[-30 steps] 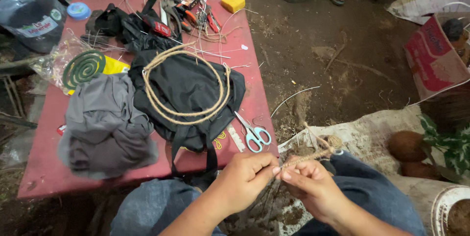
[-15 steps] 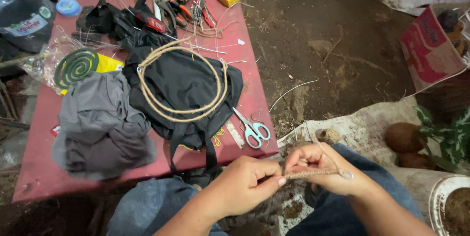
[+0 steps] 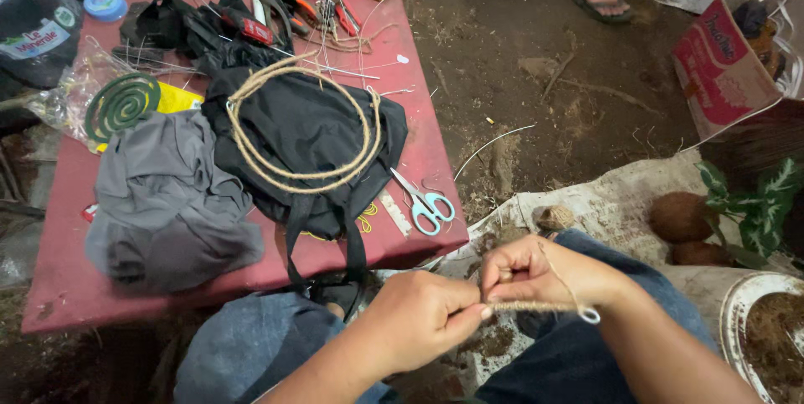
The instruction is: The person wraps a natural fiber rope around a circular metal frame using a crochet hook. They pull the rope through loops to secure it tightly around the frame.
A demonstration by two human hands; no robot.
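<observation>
- The left hand (image 3: 419, 320) pinches one end of a short length of tan twine (image 3: 536, 307) between thumb and forefinger, fingers curled tight.
- The right hand (image 3: 536, 274) closes over the other end; a thin pale strand (image 3: 578, 299) loops from its fingers down to a small loop near the wrist.
- The twine sits over the lap, between the knees, just below the near edge of the red table (image 3: 419, 241).
- For a clean twist, I judge it best to keep the twine taut, the pinch points close together, and the hands turning against each other.
- Edges: the table corner and the scissors (image 3: 423, 203) lie just ahead of the knuckles; the coiled rope (image 3: 293, 174) rests on the black bag (image 3: 318, 132).
- Open room lies to the right, over the pale sack (image 3: 620, 203) and bare earth.
</observation>
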